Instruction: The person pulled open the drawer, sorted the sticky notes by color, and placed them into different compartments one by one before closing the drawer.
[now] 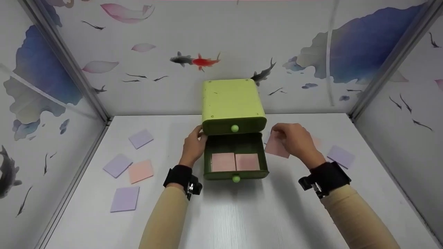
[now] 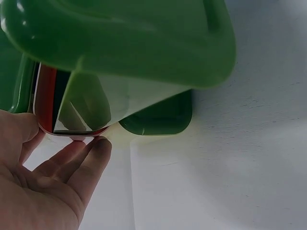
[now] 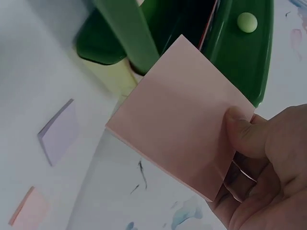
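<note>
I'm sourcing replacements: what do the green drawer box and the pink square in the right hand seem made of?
Drawer box: smooth, glossy plastic or painted metal; rounded corners and highlights on the green, but I can't tell which. Pink square: probably matte paper or card; flat, sheenless face, crisp corners, thin edge.

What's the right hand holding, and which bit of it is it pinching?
The right hand holds a pink paper pad, pinching it by one edge, near a corner.

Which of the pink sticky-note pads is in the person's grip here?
The pad pinched in the right hand, beside the open drawer; two others lie inside that drawer, two more on the table.
</note>
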Available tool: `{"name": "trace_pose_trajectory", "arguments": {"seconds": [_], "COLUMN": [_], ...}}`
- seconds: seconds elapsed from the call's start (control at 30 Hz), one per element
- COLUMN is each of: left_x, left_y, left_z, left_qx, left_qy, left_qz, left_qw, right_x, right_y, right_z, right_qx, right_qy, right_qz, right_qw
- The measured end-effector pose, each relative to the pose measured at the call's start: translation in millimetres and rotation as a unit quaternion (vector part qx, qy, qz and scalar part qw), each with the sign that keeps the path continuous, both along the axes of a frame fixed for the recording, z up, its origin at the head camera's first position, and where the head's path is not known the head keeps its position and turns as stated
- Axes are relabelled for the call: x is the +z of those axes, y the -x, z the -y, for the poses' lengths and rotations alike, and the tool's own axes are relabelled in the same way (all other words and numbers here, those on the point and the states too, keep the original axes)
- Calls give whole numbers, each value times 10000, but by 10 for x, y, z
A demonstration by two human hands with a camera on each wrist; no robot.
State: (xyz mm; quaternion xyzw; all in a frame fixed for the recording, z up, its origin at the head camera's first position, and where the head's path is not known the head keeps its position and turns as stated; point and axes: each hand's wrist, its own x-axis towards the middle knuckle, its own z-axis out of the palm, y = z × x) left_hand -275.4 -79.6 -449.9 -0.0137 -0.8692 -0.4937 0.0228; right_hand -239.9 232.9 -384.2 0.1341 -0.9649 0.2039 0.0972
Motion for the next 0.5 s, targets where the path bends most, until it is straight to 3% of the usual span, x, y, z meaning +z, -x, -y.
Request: {"name": "trace_pose_trajectory", "arguments": {"seconds": [0.27,0.5], "left_x": [-12,0], "left_y": [-6,-11], "left_z": [0,-9], "left_qx": [19,25], "left_qy": [-55,-35], "left_qz": [73,64], "left_qw": [10000,10000], "right_x": [120,70], "right_y": [-94,-103], "right_z": [337,617], "right_qx": [395,696], "right_qy": [-54,-83], "right_qz": [-42,103], "right_qw": [9992,9975]}}
